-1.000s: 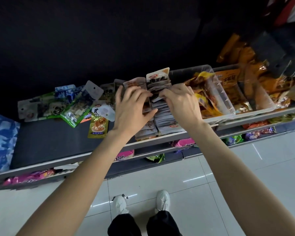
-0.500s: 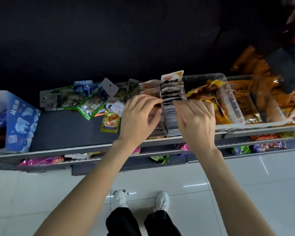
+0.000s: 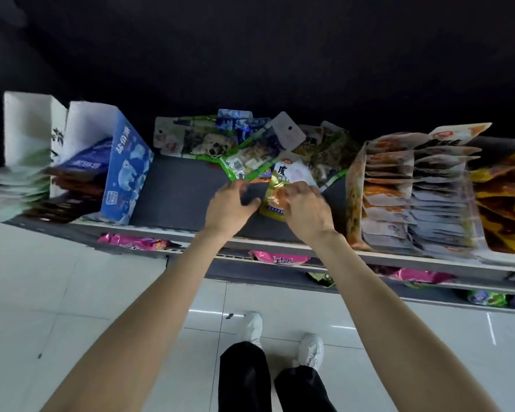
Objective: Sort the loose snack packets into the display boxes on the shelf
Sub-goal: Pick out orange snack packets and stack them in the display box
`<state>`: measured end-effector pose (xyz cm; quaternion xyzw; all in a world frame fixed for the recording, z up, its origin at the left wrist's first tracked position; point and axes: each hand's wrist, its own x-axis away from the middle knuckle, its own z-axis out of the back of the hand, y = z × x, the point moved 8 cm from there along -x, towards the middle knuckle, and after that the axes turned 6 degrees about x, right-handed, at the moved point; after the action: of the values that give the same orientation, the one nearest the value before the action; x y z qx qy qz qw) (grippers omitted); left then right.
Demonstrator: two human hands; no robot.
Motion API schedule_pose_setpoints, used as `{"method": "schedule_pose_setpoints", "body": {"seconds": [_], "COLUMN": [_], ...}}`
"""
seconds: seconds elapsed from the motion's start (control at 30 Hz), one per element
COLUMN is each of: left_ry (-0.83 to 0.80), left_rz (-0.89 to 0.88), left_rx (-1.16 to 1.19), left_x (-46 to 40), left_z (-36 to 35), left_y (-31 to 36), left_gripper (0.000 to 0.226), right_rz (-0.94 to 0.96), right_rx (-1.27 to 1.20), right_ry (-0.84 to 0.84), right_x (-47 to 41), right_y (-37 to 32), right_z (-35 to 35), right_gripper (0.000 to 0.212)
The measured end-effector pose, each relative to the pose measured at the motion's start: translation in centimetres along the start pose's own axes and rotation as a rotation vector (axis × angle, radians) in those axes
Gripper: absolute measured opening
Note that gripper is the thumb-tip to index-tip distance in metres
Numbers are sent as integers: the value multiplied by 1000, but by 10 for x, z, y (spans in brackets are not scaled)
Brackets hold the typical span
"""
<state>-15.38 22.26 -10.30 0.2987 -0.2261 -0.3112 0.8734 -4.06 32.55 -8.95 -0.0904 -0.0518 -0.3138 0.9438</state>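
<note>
Hands (image 3: 305,212) shifted left, fingers (image 3: 292,193) on yellow packet (image 3: 272,205)

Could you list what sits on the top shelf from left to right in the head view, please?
White carton → blue box → pile of loose packets, with the left hand and right hand in front of it → box of filed packets → orange packets.

Both hands (image 3: 268,203) seemingly at yellow packet (image 3: 272,200)

Shelf (image 3: 179,197) with packets (image 3: 244,150), boxes (image 3: 125,171)
</note>
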Motion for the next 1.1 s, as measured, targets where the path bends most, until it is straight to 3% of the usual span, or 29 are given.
{"method": "schedule_pose_setpoints", "body": {"seconds": [0.17,0.4,0.53,0.63,0.7,0.77,0.87,1.1], "left_ry": [-85,-62,-82,-125,-177,-288,-449,-347], "left_rz": [-71,-50,-61,-19,-31,-101,-215,-637], "left_rx": [-85,9,-44,-56,-72,-71,-17,163], "left_x": [-31,-32,-25,-14,-4,9,27,56], "left_z": [-43,-45,-24,11,36,48,51,21], "left_y": [35,46,46,37,37,48,83,200], "left_gripper": [61,65,59,50,46,46,43,24], "right_rz": [-141,-96,-151,-222,-234,-191,-130,-212], "right_rx": [-119,-74,-98,-310,-550,-673,-655,-919], "right_ry": [95,150,65,-22,11,83,164,315], "right_x": [-8,-7,-9,-3,6,20,52,140], "right_y": [11,14,20,29,30,28,35,129], "right_z": [-14,-2,3,2,14,38,78,130], "right_gripper": [46,47,46,53,61,69,67,30]}}
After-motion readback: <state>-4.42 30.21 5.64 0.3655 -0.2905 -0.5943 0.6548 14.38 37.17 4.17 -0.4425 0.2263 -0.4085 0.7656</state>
